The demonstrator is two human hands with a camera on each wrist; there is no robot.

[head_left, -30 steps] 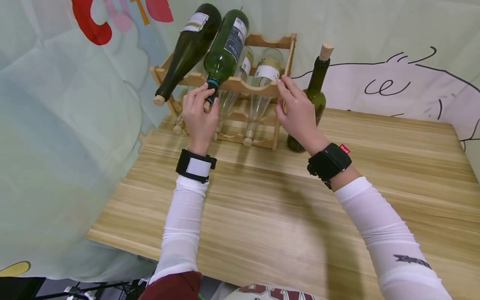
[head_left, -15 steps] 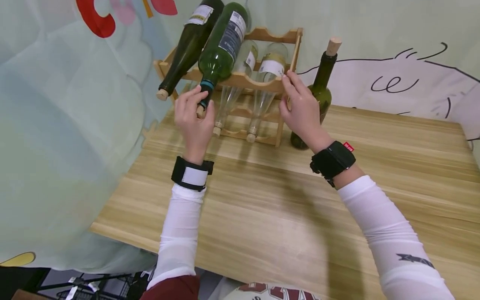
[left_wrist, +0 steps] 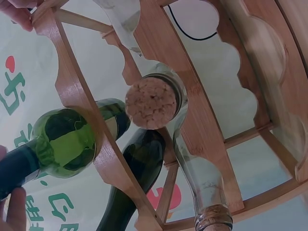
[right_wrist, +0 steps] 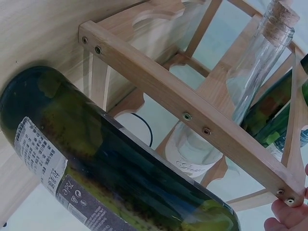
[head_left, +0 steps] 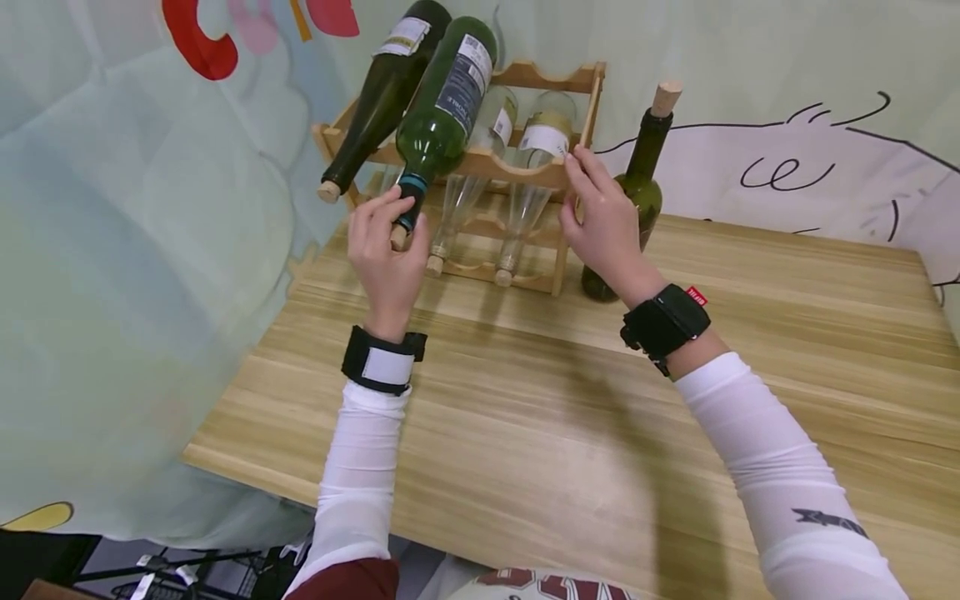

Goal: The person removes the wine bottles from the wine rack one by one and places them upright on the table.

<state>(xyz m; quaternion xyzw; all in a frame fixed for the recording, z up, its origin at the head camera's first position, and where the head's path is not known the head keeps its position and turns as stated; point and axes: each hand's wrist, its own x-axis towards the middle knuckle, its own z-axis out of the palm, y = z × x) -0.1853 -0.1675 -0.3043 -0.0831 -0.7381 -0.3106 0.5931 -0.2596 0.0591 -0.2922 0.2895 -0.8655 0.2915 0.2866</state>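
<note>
My left hand (head_left: 388, 262) grips the dark, blue-banded neck of a corked green wine bottle (head_left: 442, 121). Its body lies tilted on the top tier of a wooden wine rack (head_left: 551, 175), neck toward me. In the left wrist view, the bottle's green shoulder (left_wrist: 67, 142) is by a scalloped bar, with fingertips around the neck. My right hand (head_left: 606, 225) holds the rack's upper front right corner; in the right wrist view, its fingers (right_wrist: 288, 214) are against the screwed corner. A darker corked bottle (head_left: 378, 100) lies to the left on the same tier.
Clear corked bottles (head_left: 543, 137) lie lower in the rack, necks slanting down toward me. Right of the rack, close to my right hand, another green bottle (head_left: 643, 187) stands upright with a cork. The wooden table (head_left: 525, 417) extends toward me; a printed cloth (head_left: 750, 167) hangs behind.
My left hand has drawn slightly toward me and left, and the green bottle's neck has come with it. My right hand keeps its hold on the rack corner. The head view has shifted slightly.
</note>
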